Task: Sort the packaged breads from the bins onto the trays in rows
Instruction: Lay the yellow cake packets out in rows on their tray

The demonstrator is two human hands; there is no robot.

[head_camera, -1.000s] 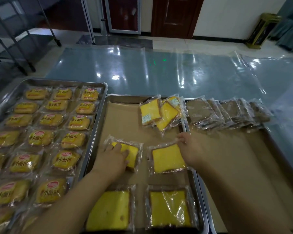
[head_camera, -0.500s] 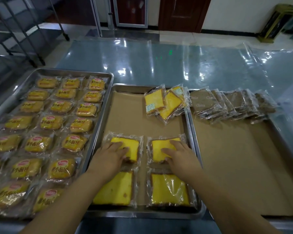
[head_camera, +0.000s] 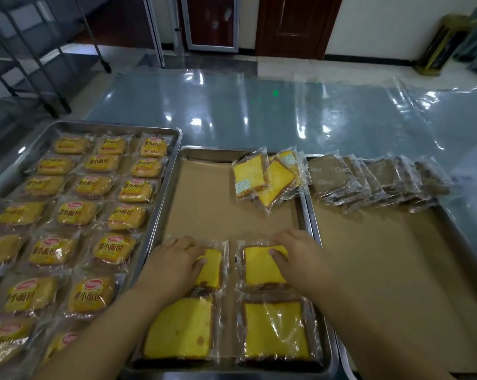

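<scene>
Two hands are laid down on the middle tray, nothing fancy. The left hand (head_camera: 174,266) is spread flat over a wrapped yellow slice (head_camera: 211,267), so its left half is covered; the fingers are kept loose and nothing is gripped. The right hand (head_camera: 296,256) is pressed onto the neighbouring yellow slice (head_camera: 262,267) just beside it, with the thumb on top and the fingers laid over the far right corner, not closed round it either. Those two packs are set as a second row, right behind two near yellow slices (head_camera: 179,330) (head_camera: 275,330) lined up at the tray's near edge. All four are carried on the middle tray (head_camera: 210,153), which is lined with brown paper (head_camera: 218,204). A loose pile of yellow packs (head_camera: 267,179) is heaped in its far right corner. The left tray (head_camera: 174,133) is filled with rows of small bun packs (head_camera: 78,212). On the right tray (head_camera: 382,256), dark brown slice packs (head_camera: 369,179) are overlapped along the far edge. The bench (head_camera: 259,119) is covered in shiny clear film.
</scene>
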